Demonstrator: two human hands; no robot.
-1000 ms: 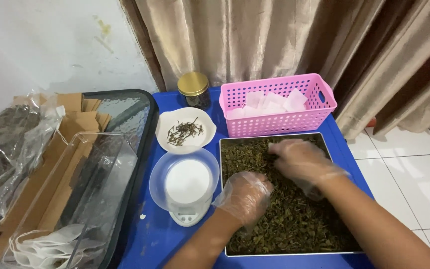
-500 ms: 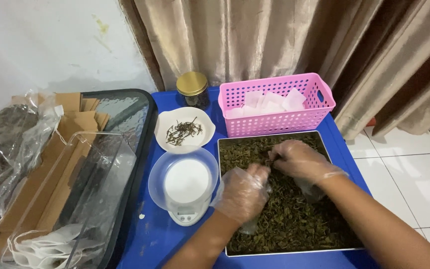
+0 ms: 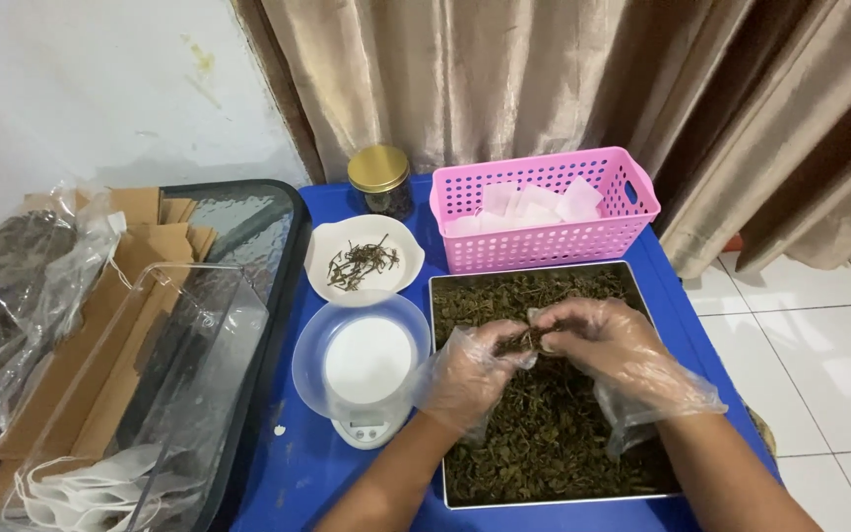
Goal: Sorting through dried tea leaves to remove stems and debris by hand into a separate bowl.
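Metal tray (image 3: 437, 394) of dried leaves (image 3: 554, 443) fills near right of blue surface (image 3: 293, 463), right rim close to surface edge. Pink basket (image 3: 544, 241) just behind, scale (image 3: 366, 379) just left; bare leaves toward near rim. Gloved left hand (image 3: 470, 374) and right hand (image 3: 608, 340), apart half second ago, now meet mid-tray, grip pinched together on leaf clump (image 3: 527, 340).

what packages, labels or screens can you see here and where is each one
Scale screen: small grey strip on the white scale's front, left of the tray.
Jar: dark glass, gold lid, behind the white dish.
Plastic bag: clear, crinkled, far left over brown cardboard.
Basket: pink, holding white sachets.
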